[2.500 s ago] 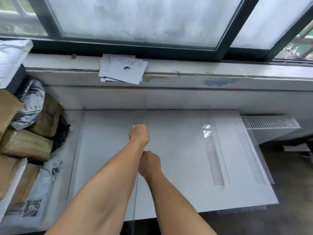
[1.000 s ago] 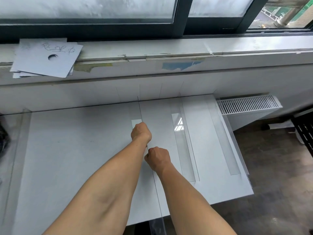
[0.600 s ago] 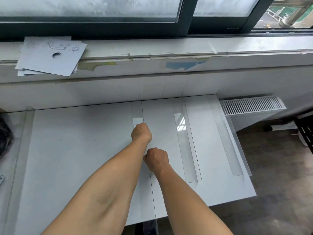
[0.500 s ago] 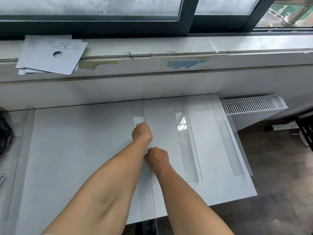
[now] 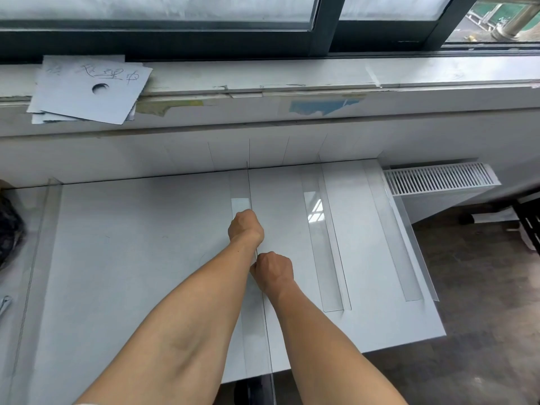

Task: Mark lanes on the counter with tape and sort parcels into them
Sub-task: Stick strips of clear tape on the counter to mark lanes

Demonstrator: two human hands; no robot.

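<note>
Paper sheets (image 5: 87, 89) on windowsill, dark bag (image 5: 10, 229) at left edge. Clear tape strip (image 5: 241, 200) crosses white surface (image 5: 131, 258); left hand (image 5: 245, 228), right hand (image 5: 273, 271) both clenched on it.

A wide window with a dark metal frame (image 5: 321, 27) ran along the top, its panes frosted and bright with daylight; a clear corner at the far right showed greenery outside. Below it lay a scuffed white windowsill (image 5: 292, 73), with patches of torn blue and yellow residue on its front edge. A small stack of pale grey cards (image 5: 87, 89), the top one handwritten and punched with a hole, overhung the sill at left. A white ribbed radiator (image 5: 438, 178) stood against the white wall at right, above a dull brown floor (image 5: 482, 317).
</note>
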